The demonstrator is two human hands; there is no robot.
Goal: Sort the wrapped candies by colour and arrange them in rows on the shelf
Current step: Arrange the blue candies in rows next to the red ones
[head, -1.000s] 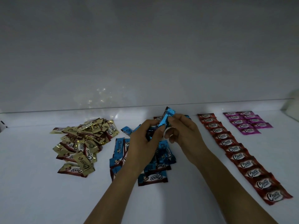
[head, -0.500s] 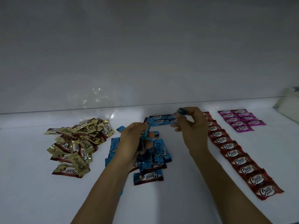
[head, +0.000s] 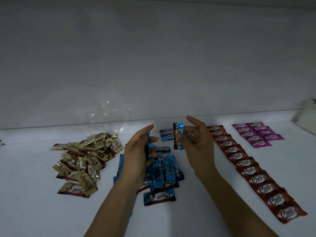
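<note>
My right hand point(head: 196, 144) pinches one blue wrapped candy point(head: 178, 138) upright above the shelf point(head: 34, 202). My left hand point(head: 138, 154) holds several blue candies point(head: 148, 147) against its palm, just above the loose blue pile point(head: 164, 175). Two blue candies point(head: 166, 135) lie side by side at the back. A long row of red candies point(head: 246, 168) runs down the right. Pink candies point(head: 256, 134) sit in two short rows at the far right. A heap of gold candies point(head: 85, 159) lies on the left.
The white back wall point(head: 153, 65) rises right behind the candies. A pale object point(head: 306, 115) stands at the far right edge. One blue candy point(head: 159, 196) lies alone in front of the pile.
My right hand has drawn back from the far row, and the blue candy it pinches now stands upright. My left hand has lifted from the pile with its fingers straighter.
</note>
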